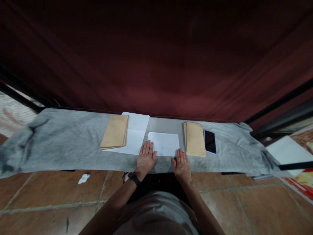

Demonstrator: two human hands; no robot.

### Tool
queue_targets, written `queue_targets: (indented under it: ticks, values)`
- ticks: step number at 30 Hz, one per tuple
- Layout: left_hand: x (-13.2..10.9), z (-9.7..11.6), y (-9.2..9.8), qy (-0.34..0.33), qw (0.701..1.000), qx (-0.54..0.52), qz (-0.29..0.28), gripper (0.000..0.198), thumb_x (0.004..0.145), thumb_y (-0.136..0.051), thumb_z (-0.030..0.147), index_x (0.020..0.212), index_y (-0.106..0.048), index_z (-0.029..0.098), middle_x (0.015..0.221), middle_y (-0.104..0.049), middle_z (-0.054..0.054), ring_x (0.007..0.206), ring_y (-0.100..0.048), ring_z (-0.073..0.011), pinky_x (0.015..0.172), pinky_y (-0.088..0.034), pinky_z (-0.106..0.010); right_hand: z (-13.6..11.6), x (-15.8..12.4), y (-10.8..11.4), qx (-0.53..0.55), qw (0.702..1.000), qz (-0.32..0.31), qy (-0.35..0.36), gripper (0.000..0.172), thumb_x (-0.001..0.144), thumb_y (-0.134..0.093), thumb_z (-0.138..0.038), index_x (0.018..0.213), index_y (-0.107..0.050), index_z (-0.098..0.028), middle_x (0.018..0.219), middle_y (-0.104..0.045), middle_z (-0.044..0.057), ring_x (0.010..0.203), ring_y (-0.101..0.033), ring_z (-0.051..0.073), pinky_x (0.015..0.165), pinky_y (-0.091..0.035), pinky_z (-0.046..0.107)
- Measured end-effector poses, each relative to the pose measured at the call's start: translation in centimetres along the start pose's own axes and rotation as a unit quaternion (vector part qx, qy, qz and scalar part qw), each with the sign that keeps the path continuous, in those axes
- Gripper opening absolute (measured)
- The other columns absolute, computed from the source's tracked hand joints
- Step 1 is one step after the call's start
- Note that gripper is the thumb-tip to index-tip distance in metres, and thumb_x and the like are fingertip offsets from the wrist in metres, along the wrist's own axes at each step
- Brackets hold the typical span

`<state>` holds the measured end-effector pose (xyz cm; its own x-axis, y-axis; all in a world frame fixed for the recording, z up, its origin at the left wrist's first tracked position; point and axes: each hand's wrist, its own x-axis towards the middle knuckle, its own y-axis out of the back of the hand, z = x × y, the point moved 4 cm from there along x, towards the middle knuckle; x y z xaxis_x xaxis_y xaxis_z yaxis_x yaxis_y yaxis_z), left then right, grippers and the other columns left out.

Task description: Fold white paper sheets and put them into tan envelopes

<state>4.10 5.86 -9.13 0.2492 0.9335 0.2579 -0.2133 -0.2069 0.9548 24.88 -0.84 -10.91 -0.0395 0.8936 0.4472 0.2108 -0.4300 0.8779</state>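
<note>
Grey cloth-covered table [73,137], long and narrow, far edge close up to a dark red curtain [156,88]. Midway along, between the far and near edges, one small white sheet [166,143], lying flat, long side roughly parallel to the near edge. At its near left corner, the left hand [145,160], palm down, fingers laid over the paper's left margin, thumb spread, nothing clasped; a black watch [134,178] on that wrist. At its near right corner, the right hand [182,166], also palm down and holding nothing, fingertips at the corner; hard to tell how firmly pressed.

Toward the table's left end, a larger creased sheet [137,125], partly under the left envelopes [113,132], brown and stacked. Toward the right end, the right envelopes [196,139], slightly fanned, with a phone [210,142] just beside.

Judging from the hands, probably a matter of squaring or smoothing the small sheet. Best done with light, equal pressure on both corners, lining up the long side with the table's near edge first. Then stroke outward from the middle, not inward, thin paper on soft cloth being likely to buckle. Lift the left fingers rather than drag, to avoid catching the larger sheet; steer the right fingertips clear of the nearby stack.
</note>
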Motion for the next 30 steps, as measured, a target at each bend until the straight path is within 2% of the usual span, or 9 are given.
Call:
queue_targets:
  ticks: [3, 6, 10, 13, 16, 20, 22, 25, 30]
  values:
    - [0.0, 0.1, 0.0, 0.003, 1.0, 0.006, -0.009, 0.059, 0.103, -0.034, 0.034, 0.156, -0.03, 0.008, 0.16, -0.029, -0.016, 0.151, -0.025, -0.0278, 0.124, -0.023, -0.048, -0.3, 0.0, 0.7, -0.004, 1.0, -0.003, -0.006, 0.057, 0.105, -0.038, -0.033, 0.155, -0.031, -0.007, 0.153, -0.044, 0.023, 0.143, -0.041, 0.032, 0.114, -0.037, 0.05]
    - [0.1, 0.3, 0.1, 0.005, 1.0, 0.008, -0.021, 0.061, 0.102, -0.036, 0.034, 0.156, -0.028, 0.007, 0.161, -0.027, -0.017, 0.151, -0.023, -0.0278, 0.125, -0.019, -0.048, -1.4, 0.8, 0.8, 0.005, 1.0, -0.025, -0.005, 0.054, 0.105, -0.037, -0.034, 0.153, -0.037, -0.008, 0.154, -0.045, 0.02, 0.145, -0.038, 0.031, 0.115, -0.035, 0.051]
    - [0.1, 0.5, 0.3, -0.001, 1.0, 0.007, -0.028, 0.062, 0.102, -0.034, 0.035, 0.156, -0.027, 0.006, 0.161, -0.027, -0.017, 0.152, -0.021, -0.0277, 0.125, -0.017, -0.049, -4.5, 2.0, 0.2, 0.047, 0.993, -0.085, 0.062, 0.05, 0.105, -0.037, -0.033, 0.152, -0.041, -0.016, 0.156, -0.044, 0.011, 0.146, -0.037, 0.025, 0.119, -0.031, 0.046]
    - [0.2, 0.5, 0.6, -0.009, 0.999, 0.007, -0.03, 0.061, 0.103, -0.033, 0.036, 0.155, -0.031, 0.005, 0.161, -0.028, -0.018, 0.152, -0.02, -0.0281, 0.125, -0.017, -0.049, -6.0, 2.0, -0.1, 0.061, 0.989, -0.106, 0.086, 0.049, 0.105, -0.039, -0.034, 0.15, -0.043, -0.016, 0.154, -0.046, 0.01, 0.144, -0.041, 0.024, 0.121, -0.028, 0.046]
    - [0.1, 0.6, 0.9, -0.038, 0.999, 0.005, -0.035, 0.057, 0.103, -0.032, 0.035, 0.152, -0.037, 0.006, 0.161, -0.029, -0.016, 0.152, -0.021, -0.0277, 0.125, -0.017, -0.048, -6.1, 1.5, -0.1, 0.067, 0.988, -0.107, 0.093, 0.05, 0.104, -0.04, -0.032, 0.151, -0.042, -0.014, 0.155, -0.046, 0.011, 0.144, -0.041, 0.025, 0.121, -0.027, 0.047]
    - [-0.2, 1.9, 0.8, -0.153, 0.986, -0.03, -0.065, 0.052, 0.105, -0.031, 0.037, 0.152, -0.04, 0.016, 0.162, -0.033, -0.007, 0.153, -0.021, -0.0234, 0.126, -0.016, -0.046, -5.7, 0.8, 0.2, 0.078, 0.986, -0.106, 0.102, 0.049, 0.104, -0.04, -0.031, 0.149, -0.046, -0.013, 0.153, -0.048, 0.011, 0.144, -0.041, 0.025, 0.121, -0.029, 0.046]
    - [-0.2, 2.5, 0.6, -0.184, 0.979, -0.046, -0.08, 0.051, 0.105, -0.029, 0.037, 0.152, -0.039, 0.019, 0.162, -0.033, -0.005, 0.153, -0.021, -0.0216, 0.126, -0.016, -0.047, -5.6, 0.6, 0.3, 0.082, 0.986, -0.104, 0.101, 0.047, 0.103, -0.041, -0.03, 0.147, -0.048, -0.012, 0.151, -0.05, 0.012, 0.144, -0.041, 0.026, 0.12, -0.03, 0.047]
    - [0.8, 3.1, 0.0, -0.178, 0.977, -0.059, -0.104, 0.052, 0.106, -0.023, 0.036, 0.153, -0.038, 0.019, 0.162, -0.032, -0.004, 0.153, -0.021, -0.021, 0.126, -0.013, -0.048, -5.7, 0.5, 0.5, 0.084, 0.987, -0.099, 0.095, 0.047, 0.102, -0.043, -0.029, 0.145, -0.051, -0.01, 0.147, -0.055, 0.014, 0.142, -0.043, 0.027, 0.12, -0.031, 0.048]
    - [3.9, 3.5, -1.0, -0.153, 0.977, -0.059, -0.137, 0.057, 0.105, -0.02, 0.039, 0.155, -0.034, 0.015, 0.163, -0.029, -0.006, 0.153, -0.019, -0.0222, 0.126, -0.01, -0.049, -5.7, 0.6, 0.5, 0.086, 0.987, -0.099, 0.09, 0.045, 0.102, -0.047, -0.029, 0.142, -0.053, -0.011, 0.142, -0.06, 0.014, 0.139, -0.047, 0.027, 0.119, -0.032, 0.047]
